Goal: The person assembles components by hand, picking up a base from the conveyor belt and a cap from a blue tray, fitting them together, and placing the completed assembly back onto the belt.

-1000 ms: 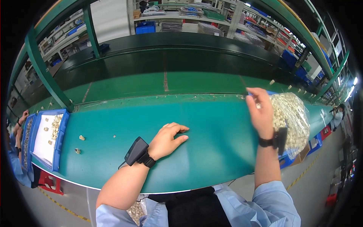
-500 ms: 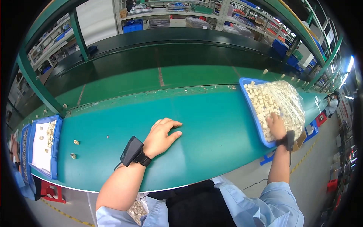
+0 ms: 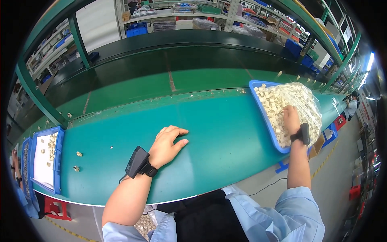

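My left hand (image 3: 166, 147) rests on the green tabletop (image 3: 213, 141), its fingers stretched out and thumb apart, with nothing in it. Over at the right, my right hand (image 3: 292, 120) is among small cream ring-shaped plastic parts (image 3: 269, 101) heaped in a blue tray (image 3: 264, 117). Its fingers are bent and pressed together; whatever they hold is too hidden to name. A clear plastic bag (image 3: 304, 97) of the same parts lies in that tray, right beside this hand. Both wrists wear black strapped devices.
At the far left stands a blue tray (image 3: 58, 161) with white lining and cream parts. Two small parts, a cream one (image 3: 79, 154) and a darker one (image 3: 76, 168), stand near it. A green post (image 3: 40, 94) rises behind. Other people sit at both ends.
My right hand has moved farther back within the tray of parts, its fingers more visible now. The left hand stays spread on the table. The whole view has shifted slightly.
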Action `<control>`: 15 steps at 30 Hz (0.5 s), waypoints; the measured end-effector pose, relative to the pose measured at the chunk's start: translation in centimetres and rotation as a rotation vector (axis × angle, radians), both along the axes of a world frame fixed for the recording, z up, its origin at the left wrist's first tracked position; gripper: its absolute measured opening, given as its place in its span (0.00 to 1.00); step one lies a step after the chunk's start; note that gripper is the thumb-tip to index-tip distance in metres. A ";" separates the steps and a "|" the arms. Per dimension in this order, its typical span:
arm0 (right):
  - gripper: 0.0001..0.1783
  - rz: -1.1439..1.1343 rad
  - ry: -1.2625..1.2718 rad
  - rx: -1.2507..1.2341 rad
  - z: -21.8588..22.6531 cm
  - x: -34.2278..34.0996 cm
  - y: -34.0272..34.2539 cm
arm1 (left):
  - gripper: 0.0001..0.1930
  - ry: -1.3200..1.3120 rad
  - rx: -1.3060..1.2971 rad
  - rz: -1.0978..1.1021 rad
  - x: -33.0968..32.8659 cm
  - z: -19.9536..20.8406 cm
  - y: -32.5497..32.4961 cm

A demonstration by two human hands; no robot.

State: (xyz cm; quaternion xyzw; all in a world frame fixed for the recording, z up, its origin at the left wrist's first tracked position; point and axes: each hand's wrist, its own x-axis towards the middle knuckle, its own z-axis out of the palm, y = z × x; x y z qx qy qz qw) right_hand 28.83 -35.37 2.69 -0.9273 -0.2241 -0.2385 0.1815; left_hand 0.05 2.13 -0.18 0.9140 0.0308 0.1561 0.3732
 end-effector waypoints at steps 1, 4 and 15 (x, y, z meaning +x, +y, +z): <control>0.07 0.033 -0.023 -0.009 -0.1 0.3 -0.1 | 0.14 0.000 0.012 -0.006 0.0 0.0 0.0; 0.08 0.155 -0.145 -0.015 -0.5 1.2 -0.3 | 0.14 -0.003 0.026 -0.009 0.1 -0.2 0.2; 0.14 0.122 0.177 0.402 -0.9 2.5 0.1 | 0.14 -0.001 0.049 -0.019 0.1 0.0 0.1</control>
